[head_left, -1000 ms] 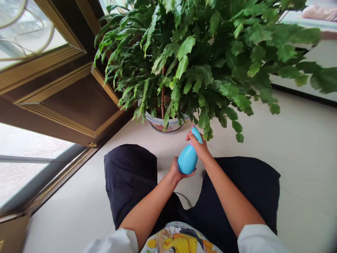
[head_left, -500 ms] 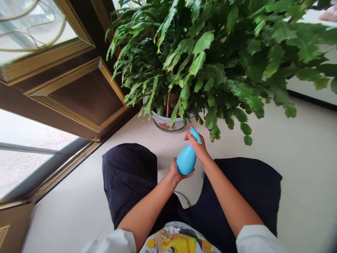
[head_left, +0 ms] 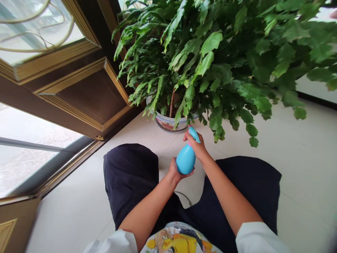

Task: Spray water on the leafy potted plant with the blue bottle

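A blue spray bottle with a pink collar is held between my two hands, its head tilted toward the plant. My left hand cups the bottle's base from below. Around the neck and trigger wraps my right hand, its fingers partly hidden by the spray head. Just beyond the nozzle, a large leafy green plant spreads out of a painted pot on the floor. Leaves hide much of the pot's rim.
A dark brown door with gold trim stands to the left, with glass panes in it. Pale tiles cover the floor. My knees in dark trousers flank the bottle. At the upper right edge is a low white surface.
The plant, pot and door have shifted slightly right in view as my head turned a little. Both hands keep the same hold on the spray bottle.
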Action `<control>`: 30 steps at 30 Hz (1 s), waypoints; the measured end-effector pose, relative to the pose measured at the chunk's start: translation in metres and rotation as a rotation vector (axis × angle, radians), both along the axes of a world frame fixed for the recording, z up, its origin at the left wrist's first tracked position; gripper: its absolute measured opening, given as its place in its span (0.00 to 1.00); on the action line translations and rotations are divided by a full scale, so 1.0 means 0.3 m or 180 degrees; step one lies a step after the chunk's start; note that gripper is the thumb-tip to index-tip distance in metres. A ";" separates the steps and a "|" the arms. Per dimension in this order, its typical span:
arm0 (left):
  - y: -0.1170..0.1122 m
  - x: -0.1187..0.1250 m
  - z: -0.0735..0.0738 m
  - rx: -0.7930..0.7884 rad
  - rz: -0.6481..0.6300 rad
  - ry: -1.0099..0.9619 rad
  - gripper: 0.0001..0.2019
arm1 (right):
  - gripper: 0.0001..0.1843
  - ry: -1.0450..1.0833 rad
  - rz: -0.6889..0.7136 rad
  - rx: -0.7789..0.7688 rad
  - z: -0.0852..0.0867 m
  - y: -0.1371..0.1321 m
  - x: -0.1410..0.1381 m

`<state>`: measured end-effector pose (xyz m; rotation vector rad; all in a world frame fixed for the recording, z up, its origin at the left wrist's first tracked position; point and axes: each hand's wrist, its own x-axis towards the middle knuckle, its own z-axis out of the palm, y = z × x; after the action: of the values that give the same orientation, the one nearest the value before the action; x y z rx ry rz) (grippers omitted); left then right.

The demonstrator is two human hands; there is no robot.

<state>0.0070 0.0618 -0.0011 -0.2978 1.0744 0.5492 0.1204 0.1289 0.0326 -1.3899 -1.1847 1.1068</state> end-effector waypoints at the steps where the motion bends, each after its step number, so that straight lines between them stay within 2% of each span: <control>1: 0.000 -0.001 0.002 -0.0010 0.0011 0.0015 0.28 | 0.10 0.0011 0.0006 0.0017 0.000 0.000 -0.002; 9: -0.008 -0.003 0.027 0.0000 0.0138 0.0017 0.28 | 0.12 -0.0076 0.0261 0.0030 0.039 -0.003 -0.015; 19: -0.027 -0.025 0.024 0.0160 0.0702 0.0334 0.24 | 0.13 0.0006 0.0646 0.0428 0.092 -0.008 -0.052; 26: -0.037 -0.024 0.041 0.0367 0.0935 0.0518 0.20 | 0.13 0.0187 0.0870 0.0626 0.088 -0.010 -0.059; 30: -0.043 -0.017 0.059 0.0487 0.1076 0.0772 0.18 | 0.14 0.0265 0.0816 0.0682 0.095 -0.014 -0.053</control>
<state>0.0019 0.0490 0.0165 -0.2848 1.2159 0.9851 0.1045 0.1248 0.0612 -1.0398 -1.4038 1.1635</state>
